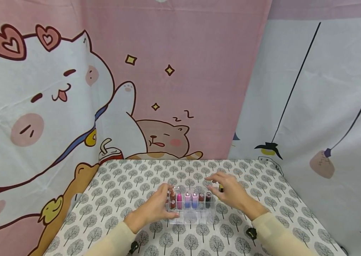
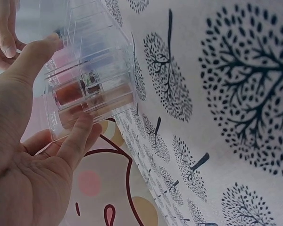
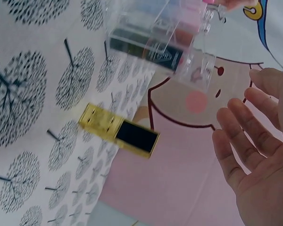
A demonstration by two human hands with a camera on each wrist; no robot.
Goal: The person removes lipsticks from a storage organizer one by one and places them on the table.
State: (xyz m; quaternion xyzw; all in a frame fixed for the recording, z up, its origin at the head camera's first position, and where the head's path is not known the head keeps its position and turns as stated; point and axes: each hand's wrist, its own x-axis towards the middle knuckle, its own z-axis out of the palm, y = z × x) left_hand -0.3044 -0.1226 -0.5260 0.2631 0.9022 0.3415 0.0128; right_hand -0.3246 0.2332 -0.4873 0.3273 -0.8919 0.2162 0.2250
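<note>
Head view, left hand (image 1: 155, 208) gripping boxy clear-plastic rack (image 1: 190, 215) of glossy tubes (image 1: 179, 201), right hand (image 1: 231, 192) loosely spread

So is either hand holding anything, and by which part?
The left hand grips the clear lipstick organizer by its left end; the right hand holds nothing.

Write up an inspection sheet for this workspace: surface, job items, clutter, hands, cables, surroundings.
Surface: tree-print cloth.
Job items: clear organizer with a row of cosmetic tubes in its rear compartments; yellow-and-black tube standing outside it, on its right.
Clutter: two small dark objects in the foreground, too unclear to identify.
Left hand: grips the organizer's left end.
Right hand: fingers spread, holding nothing.
Cables: none clearly seen.
Surroundings: cartoon-print fabric behind and alongside.
</note>
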